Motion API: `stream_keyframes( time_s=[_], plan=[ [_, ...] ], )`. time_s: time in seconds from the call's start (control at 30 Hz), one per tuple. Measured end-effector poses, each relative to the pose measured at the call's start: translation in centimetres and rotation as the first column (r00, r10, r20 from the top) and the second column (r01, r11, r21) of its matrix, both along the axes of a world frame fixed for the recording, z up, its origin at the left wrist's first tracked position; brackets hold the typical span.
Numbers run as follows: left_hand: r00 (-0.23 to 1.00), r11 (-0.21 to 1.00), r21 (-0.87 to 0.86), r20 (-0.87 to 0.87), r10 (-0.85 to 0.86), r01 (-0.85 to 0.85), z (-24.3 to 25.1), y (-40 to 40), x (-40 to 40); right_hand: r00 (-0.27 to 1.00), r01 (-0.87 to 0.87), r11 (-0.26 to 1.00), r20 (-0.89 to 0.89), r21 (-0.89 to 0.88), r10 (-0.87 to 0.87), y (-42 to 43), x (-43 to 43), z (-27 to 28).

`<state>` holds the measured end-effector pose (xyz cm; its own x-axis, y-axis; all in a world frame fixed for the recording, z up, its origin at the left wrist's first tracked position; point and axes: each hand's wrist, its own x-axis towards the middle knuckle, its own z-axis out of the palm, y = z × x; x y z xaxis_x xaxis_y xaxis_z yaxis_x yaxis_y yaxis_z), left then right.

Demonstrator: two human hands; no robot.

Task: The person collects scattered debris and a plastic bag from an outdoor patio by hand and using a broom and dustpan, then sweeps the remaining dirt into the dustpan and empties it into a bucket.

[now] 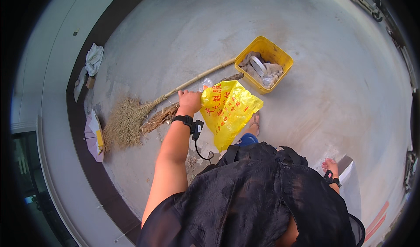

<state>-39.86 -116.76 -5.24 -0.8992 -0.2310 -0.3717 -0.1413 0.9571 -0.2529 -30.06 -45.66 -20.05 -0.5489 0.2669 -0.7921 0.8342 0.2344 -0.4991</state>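
Observation:
My left hand is stretched out in front of me, its fingers closed on the edge of a yellow plastic bag with red printed writing. The bag hangs creased and partly spread beside my foot. A clear crumpled plastic piece shows just beyond the hand. Low on the right, my right hand hangs by my side, fingers slightly curled. Next to it is a white and grey thing, perhaps a sack or panel; whether the hand touches it is unclear. Both wrists carry strapped-on black devices.
A yellow square bucket holds rags and a white ring-shaped piece. A straw broom with a bamboo handle and a darker brush broom lie on the concrete floor. A folded umbrella and white plastic bag rest along the wall.

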Motion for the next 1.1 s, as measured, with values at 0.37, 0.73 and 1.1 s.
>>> stream_keyframes(
  time_s=[0.37, 0.73, 1.1],
  plan=[
    [0.904, 0.918, -0.049, 0.201, -0.377, 0.394, -16.5, 14.0, -42.1, 0.939, 0.143, 0.981, 0.295, 0.129, -0.176, 3.8, -5.4, 1.9],
    [0.991, 0.998, 0.051, 0.127, -0.05, 0.044, -35.8, 20.4, -53.2, 0.906, 0.209, 0.962, 0.335, 0.176, -0.258, 11.9, -25.1, -8.3],
    [0.744, 0.797, 0.41, -0.326, 0.583, -0.444, -38.5, 20.9, -46.8, 0.935, -0.152, 0.987, 0.33, 0.041, 0.13, 10.3, -31.5, -12.4]
  ],
)
